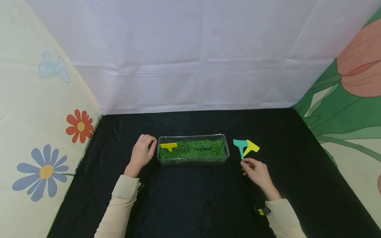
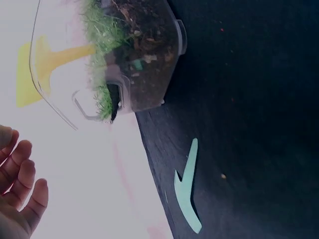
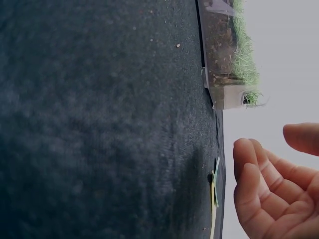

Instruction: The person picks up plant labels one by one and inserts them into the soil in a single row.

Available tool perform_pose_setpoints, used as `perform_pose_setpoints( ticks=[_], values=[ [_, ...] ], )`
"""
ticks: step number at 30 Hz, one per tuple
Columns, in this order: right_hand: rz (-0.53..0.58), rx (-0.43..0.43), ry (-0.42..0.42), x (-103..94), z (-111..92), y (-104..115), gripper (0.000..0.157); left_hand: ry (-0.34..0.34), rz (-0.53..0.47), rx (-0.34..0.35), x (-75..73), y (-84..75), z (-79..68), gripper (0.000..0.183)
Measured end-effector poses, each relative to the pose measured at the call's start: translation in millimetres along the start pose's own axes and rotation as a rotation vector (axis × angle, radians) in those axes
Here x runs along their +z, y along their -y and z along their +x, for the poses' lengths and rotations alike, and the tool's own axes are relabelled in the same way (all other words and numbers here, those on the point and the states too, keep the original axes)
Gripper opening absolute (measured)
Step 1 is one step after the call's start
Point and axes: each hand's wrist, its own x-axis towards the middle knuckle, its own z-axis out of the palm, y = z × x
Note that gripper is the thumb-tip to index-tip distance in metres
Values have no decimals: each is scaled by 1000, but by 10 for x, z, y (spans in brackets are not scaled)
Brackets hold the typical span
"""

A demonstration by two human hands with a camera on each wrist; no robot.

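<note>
We see a black-covered worktop [image 1: 190, 205] across the lower frame, a clear planter [image 1: 193, 162] of grass [image 1: 197, 148] at centre. Centre left, the left hand [image 1: 141, 152] is empty, fingers loosely curled; lower right of centre, the right hand [image 1: 258, 173] is empty too, thumb apart from fingers, near a teal T-shaped tag [image 1: 240, 144] and a yellow tag [image 1: 252, 146], stems meeting. Another yellow tag [image 1: 168, 145] stands in the grass; we find a mint tag [image 2: 185, 191] lying at the left wrist view's lower centre.

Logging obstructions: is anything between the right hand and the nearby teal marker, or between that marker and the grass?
Nothing visible separates the right hand from the teal marker. Toward the grass, the clear container's right wall intervenes.
</note>
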Motion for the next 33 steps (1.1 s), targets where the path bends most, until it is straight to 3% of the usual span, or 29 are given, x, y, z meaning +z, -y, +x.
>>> perform_pose_setpoints(
  ticks=[17,33],
  values=[
    [-1,-1,-4,2,-18,18,28,58,38,-120,-13,187,-96,3],
    [4,7,-3,-16,-28,47,30,104,135,-144,28,333,-140,8]
  ],
)
